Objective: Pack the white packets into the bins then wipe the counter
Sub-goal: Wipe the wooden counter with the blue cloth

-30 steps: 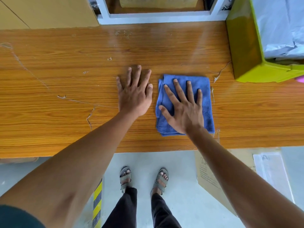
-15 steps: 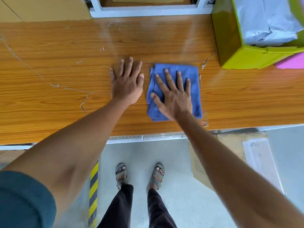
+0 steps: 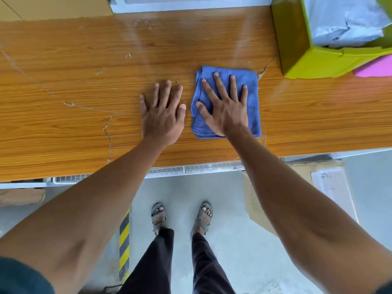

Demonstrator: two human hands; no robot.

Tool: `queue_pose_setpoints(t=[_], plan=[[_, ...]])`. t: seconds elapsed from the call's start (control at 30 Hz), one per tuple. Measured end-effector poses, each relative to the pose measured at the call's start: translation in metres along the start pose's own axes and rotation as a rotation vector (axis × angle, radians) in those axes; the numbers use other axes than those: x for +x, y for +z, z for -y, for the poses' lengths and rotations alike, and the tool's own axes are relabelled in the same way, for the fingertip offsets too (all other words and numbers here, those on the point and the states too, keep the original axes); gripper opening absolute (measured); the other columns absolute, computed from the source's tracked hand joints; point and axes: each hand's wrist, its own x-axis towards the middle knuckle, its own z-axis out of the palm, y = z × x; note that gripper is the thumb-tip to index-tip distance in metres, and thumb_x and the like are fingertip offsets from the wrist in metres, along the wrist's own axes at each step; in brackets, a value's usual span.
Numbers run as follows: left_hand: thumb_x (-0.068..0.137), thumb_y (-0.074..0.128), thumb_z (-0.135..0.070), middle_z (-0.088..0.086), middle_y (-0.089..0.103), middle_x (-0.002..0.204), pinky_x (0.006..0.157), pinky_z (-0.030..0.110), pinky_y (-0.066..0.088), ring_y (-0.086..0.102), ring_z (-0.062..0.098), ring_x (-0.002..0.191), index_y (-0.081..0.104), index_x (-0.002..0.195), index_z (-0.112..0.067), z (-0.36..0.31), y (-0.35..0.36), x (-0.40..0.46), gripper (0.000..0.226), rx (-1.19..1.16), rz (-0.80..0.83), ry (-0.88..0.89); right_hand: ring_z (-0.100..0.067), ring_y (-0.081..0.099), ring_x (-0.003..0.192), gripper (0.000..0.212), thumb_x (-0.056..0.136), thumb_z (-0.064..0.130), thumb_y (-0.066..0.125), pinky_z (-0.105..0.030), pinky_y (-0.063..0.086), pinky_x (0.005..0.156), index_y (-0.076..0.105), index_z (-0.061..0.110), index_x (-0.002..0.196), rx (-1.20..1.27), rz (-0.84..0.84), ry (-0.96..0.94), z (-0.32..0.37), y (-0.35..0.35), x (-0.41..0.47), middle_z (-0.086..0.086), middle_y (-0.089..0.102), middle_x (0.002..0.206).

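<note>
A: Item one, blue cloth (image 3: pixel 250 85). Position to be entered.

B: Folded, laid flat on the tabletop (image 3: pixel 84 128), centre-right of the frame. The right hand (image 3: pixel 226 111) is pressed flat upon it, palm down. The fingers (image 3: pixel 233 88) are spread wide and point toward the top of the frame; nothing is gripped, the cloth is only pinned under the palm.

A: Item two, left hand (image 3: pixel 162 117).

B: Laid flat on bare wood just beside the cloth's left edge, apart from it, fingers extended, nothing held.

A: Item three, white packets (image 3: pixel 343 20).

B: Seen bunched inside the green bin (image 3: pixel 297 49) at the upper right of the frame. A pink bin (image 3: pixel 375 67) is partly shown behind its lower corner; its contents cannot be told. No packets are seen loose on the tabletop, so packing is judged done and wiping is judged to be the step in hand.

A: Governing relation?

B: The cloth lies directly under the right hand. The long run of tabletop extends leftward across the frame, so a sideways sweep is judged likely, with the left hand lying in that path.
</note>
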Motion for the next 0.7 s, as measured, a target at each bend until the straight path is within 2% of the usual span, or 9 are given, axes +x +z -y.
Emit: queue_pose_setpoints(t=[0.13, 0.23, 0.33, 0.53, 0.7], plan=[[0.109, 0.014, -0.055, -0.006, 0.006, 0.178, 0.127, 0.067, 0.006, 0.002, 0.025, 0.164, 0.015, 0.168, -0.04, -0.001, -0.001, 0.0, 0.06, 0.011, 0.018, -0.013, -0.039, 0.005, 0.162, 0.074, 0.104, 0.074, 0.02, -0.068, 0.009, 0.125, 0.014, 0.039, 0.168, -0.006, -0.031, -0.052, 0.01, 0.006, -0.054, 0.004, 0.007, 0.177], [0.109, 0.013, -0.056, -0.007, 0.004, 0.178, 0.127, 0.067, 0.006, -0.001, 0.025, 0.164, 0.012, 0.168, -0.04, 0.0, -0.002, 0.001, 0.06, 0.007, 0.028, -0.018, -0.038, 0.002, 0.162, 0.074, 0.104, 0.075, 0.021, -0.067, 0.007, 0.126, 0.011, 0.039, 0.168, -0.018, 0.007, -0.077, 0.014, 0.006, -0.089, 0.005, 0.003, 0.178], [0.11, 0.013, -0.056, -0.006, 0.004, 0.178, 0.127, 0.067, 0.007, 0.0, 0.025, 0.164, 0.014, 0.168, -0.04, -0.001, -0.001, 0.0, 0.061, 0.015, 0.017, -0.01, -0.037, 0.001, 0.163, 0.075, 0.102, 0.077, 0.021, -0.067, 0.005, 0.126, 0.011, 0.041, 0.168, -0.017, 0.026, -0.072, 0.011, 0.004, -0.077, 0.006, 0.002, 0.177], [0.11, 0.019, -0.055, -0.004, 0.009, 0.178, 0.126, 0.069, 0.01, 0.005, 0.027, 0.164, 0.019, 0.168, -0.038, 0.001, 0.0, 0.0, 0.06, 0.014, -0.009, 0.011, -0.037, 0.003, 0.162, 0.077, 0.101, 0.079, 0.015, -0.068, 0.007, 0.125, 0.01, 0.041, 0.168, -0.027, 0.04, -0.047, -0.002, -0.003, 0.004, 0.007, 0.004, 0.177], [0.109, 0.017, -0.056, -0.006, 0.006, 0.178, 0.126, 0.068, 0.009, 0.003, 0.025, 0.164, 0.017, 0.168, -0.039, 0.001, -0.001, 0.001, 0.061, 0.008, 0.014, -0.005, -0.037, 0.003, 0.163, 0.076, 0.103, 0.076, 0.017, -0.066, 0.007, 0.126, 0.009, 0.038, 0.169, -0.043, 0.013, -0.084, 0.006, 0.004, -0.05, 0.005, 0.004, 0.178]])
